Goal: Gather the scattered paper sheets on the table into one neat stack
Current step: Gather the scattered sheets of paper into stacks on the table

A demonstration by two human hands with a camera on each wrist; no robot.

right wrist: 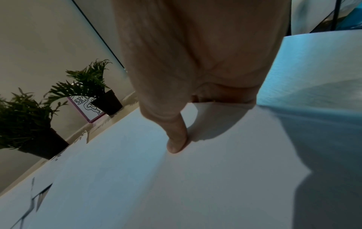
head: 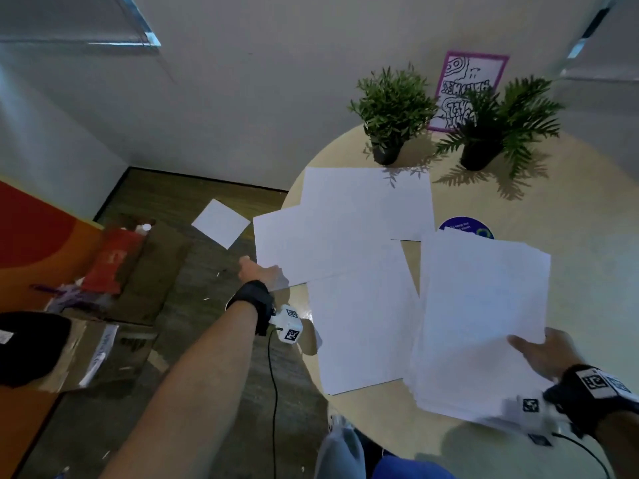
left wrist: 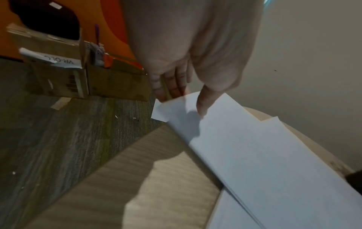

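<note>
Several white sheets lie spread on a round wooden table (head: pixel 570 216). My left hand (head: pixel 271 271) pinches the near corner of the left sheet (head: pixel 311 243), which overhangs the table's left edge; its thumb (left wrist: pixel 201 106) lies on top of the sheet (left wrist: pixel 254 147) and the fingers (left wrist: pixel 172 86) are underneath. Another sheet (head: pixel 366 198) lies farther back and one (head: pixel 363 323) lies nearer me. My right hand (head: pixel 534 349) grips a stack of sheets (head: pixel 480 323) at its near right corner. Its thumb (right wrist: pixel 176 139) presses on the top sheet (right wrist: pixel 176 193).
Two potted plants (head: pixel 390 112) (head: pixel 491 129) and a purple-framed poster (head: pixel 466 88) stand at the table's far side. A blue round sticker (head: pixel 465 227) shows beyond the stack. One white sheet (head: pixel 220 223) lies on the floor, left of the table, near cardboard boxes (head: pixel 103 347).
</note>
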